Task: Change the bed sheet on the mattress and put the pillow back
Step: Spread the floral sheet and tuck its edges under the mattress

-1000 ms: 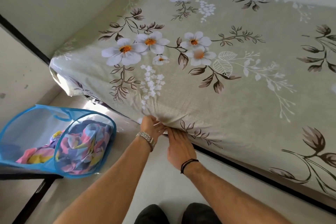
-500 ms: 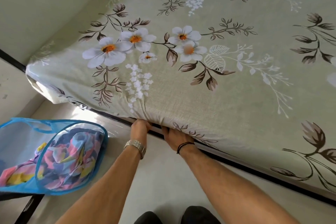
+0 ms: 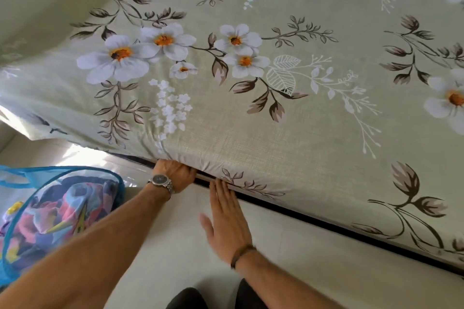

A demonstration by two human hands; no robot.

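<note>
A: what's different from half a second back?

B: right hand has come out from under the mattress, it's flat now, fingers straight and together, tips just touching the bed sheet along the near edge of the bed. left hand hasn't left, fingers curled under that same edge gripping the sheet

A: and the sheet?

B: green floral one, spread over the whole mattress, hanging over the near edge. blue laundry basket is on the floor at left
</note>
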